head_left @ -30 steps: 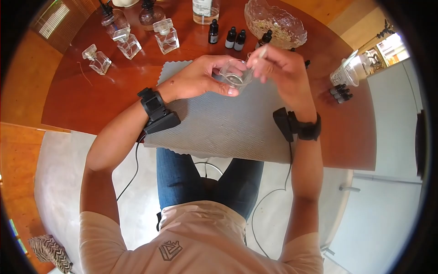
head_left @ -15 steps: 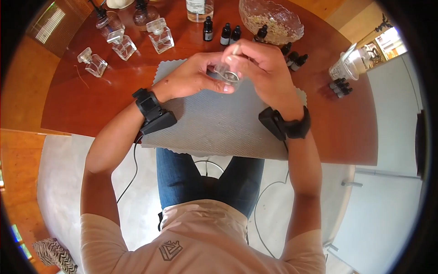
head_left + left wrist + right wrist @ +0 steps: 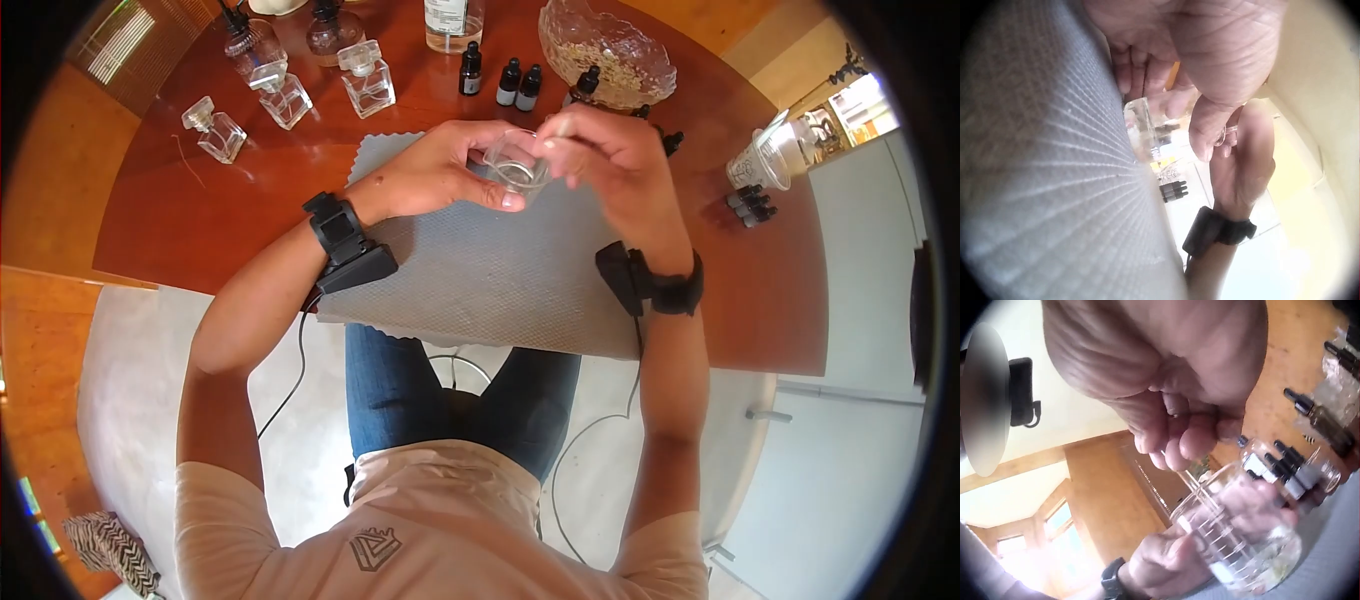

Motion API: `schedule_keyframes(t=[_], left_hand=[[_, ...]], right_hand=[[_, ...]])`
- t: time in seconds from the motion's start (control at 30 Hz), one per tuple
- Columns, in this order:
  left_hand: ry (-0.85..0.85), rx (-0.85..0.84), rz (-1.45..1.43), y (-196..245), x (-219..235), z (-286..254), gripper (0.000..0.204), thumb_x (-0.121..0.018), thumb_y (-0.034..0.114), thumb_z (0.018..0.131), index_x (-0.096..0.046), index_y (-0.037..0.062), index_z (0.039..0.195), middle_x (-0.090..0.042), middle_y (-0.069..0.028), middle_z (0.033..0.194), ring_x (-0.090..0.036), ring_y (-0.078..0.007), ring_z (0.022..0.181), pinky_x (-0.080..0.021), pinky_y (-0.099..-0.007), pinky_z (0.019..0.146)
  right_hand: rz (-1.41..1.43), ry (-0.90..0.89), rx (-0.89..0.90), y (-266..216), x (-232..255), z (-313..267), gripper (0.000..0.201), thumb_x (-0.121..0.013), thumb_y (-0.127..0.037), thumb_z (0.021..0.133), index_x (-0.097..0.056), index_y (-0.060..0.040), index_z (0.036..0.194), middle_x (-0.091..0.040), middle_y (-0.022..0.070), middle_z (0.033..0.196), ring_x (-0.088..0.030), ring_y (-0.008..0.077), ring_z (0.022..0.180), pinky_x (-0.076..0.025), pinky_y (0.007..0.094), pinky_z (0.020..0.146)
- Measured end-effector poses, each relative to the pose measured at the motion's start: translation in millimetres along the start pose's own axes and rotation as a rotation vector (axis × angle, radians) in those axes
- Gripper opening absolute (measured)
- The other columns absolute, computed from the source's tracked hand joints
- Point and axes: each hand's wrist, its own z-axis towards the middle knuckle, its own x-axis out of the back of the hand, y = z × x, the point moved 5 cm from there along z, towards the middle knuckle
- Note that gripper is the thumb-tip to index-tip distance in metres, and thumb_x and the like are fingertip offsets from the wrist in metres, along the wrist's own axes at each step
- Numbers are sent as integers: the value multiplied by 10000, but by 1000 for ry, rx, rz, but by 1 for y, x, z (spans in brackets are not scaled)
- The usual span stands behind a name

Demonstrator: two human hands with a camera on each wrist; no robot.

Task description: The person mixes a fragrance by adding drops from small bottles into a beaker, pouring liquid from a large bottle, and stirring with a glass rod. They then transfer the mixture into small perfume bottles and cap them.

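Observation:
In the head view my left hand [image 3: 440,175] grips a small clear glass beaker [image 3: 519,170] between thumb and fingers, over the grey mat [image 3: 500,265]. My right hand [image 3: 628,170] is at the beaker's right side, its fingertips pinching a thin clear stirring rod [image 3: 1192,477]. The right wrist view shows the rod slanting down through the beaker's mouth. Graduation lines run up the beaker's wall, and a little clear content shows near its bottom. The left wrist view has the left thumb in front, hiding most of the beaker.
Small black-capped dropper bottles [image 3: 508,82] stand beyond the hands, near a textured glass bowl [image 3: 610,60]. Square glass perfume bottles [image 3: 367,85] are at the back left. A large labelled bottle [image 3: 452,25] stands at the back, and a plastic cup [image 3: 755,165] at the right.
My right hand swung left over the beaker half a second ago and is now back at its right side. The left hand keeps its hold on the beaker.

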Motion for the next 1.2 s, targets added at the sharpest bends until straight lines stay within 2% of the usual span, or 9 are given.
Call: schedule_keyframes(t=[0.2,0.33,0.43,0.57,0.6,0.73,0.87,1.1,1.2], left_hand=[[-28,-17,75,-4,-1,3,564,-825,108,847,-589,36,1354,-656,-56,1235,-583,-125,1163,-529,-313,964],[-5,10,-36,-3,-2,1,586,-868,203,818,-624,52,1328,-686,-57,1203,-614,-158,1110,-498,-313,968],[-77,39,69,-1,0,1,598,-873,224,815,-621,44,1326,-677,-65,1220,-600,-158,1125,-496,-319,971],[-17,-11,59,-4,-1,4,533,-866,210,822,-648,59,1284,-679,-38,1185,-601,-143,1090,-493,-316,958],[4,-12,22,-2,-4,3,516,-864,204,823,-656,64,1273,-685,-27,1168,-607,-139,1075,-491,-314,956],[9,-10,41,-6,0,2,504,-856,189,830,-661,80,1282,-696,-20,1155,-617,-132,1053,-490,-311,954],[-33,1,55,-1,-2,2,517,-855,195,835,-649,75,1294,-677,-40,1208,-602,-135,1094,-492,-313,950],[-12,-14,21,-6,-2,2,520,-852,185,838,-640,69,1298,-704,-29,1138,-623,-131,1075,-498,-309,948],[-40,13,91,0,-1,1,517,-848,169,839,-633,64,1298,-687,-43,1191,-609,-140,1116,-504,-311,948]], right_hand=[[-13,185,53,7,-5,1,152,-617,-132,949,-651,9,903,-613,59,756,-547,115,671,-467,285,632],[25,-26,-105,3,4,-4,174,-604,-152,968,-654,7,918,-605,56,750,-532,117,654,-452,286,616],[48,7,57,-6,-19,4,150,-601,-126,963,-657,9,933,-591,71,740,-523,140,640,-446,289,607],[-83,248,63,16,3,0,97,-622,-75,929,-656,15,933,-581,70,733,-497,142,637,-441,282,610],[-19,202,-62,15,10,-4,109,-626,-83,933,-655,23,929,-585,60,739,-500,123,650,-438,275,616],[57,-35,-30,0,-9,0,128,-624,-99,938,-653,25,924,-580,53,736,-495,109,658,-429,270,602],[31,104,41,4,-14,4,142,-604,-104,953,-649,26,918,-574,58,734,-492,108,655,-426,273,602],[61,19,26,-1,-16,1,141,-612,-109,943,-637,24,901,-575,62,721,-514,110,652,-434,283,586],[34,147,45,6,-15,2,127,-614,-97,932,-650,24,912,-591,57,729,-529,120,648,-444,282,591]])
